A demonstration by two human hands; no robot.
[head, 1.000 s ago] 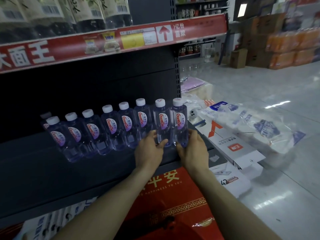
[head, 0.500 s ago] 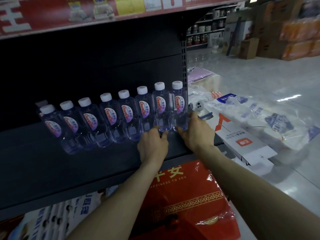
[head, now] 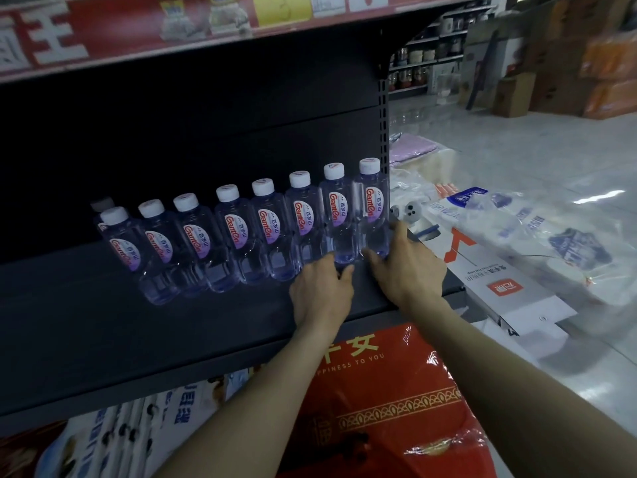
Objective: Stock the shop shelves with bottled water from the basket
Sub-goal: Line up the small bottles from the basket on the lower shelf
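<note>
Row: white-capped water bottles [head: 238, 232] upright, side by side on the dark shelf [head: 103, 339].
Right hand [head: 406, 267]: fingers and thumb clamped round the foot of the end bottle [head: 374, 215].
Left hand [head: 322, 291]: fingers clasp the foot of the next bottle [head: 339, 219].

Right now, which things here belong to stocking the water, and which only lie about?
For the job: Ganten water bottles in a row; dark shelf under them; left hand and right hand, holding the two rightmost bottles.
Lying about: red gift bag below; flattened white carton; clear plastic wrap; cardboard boxes behind.
</note>
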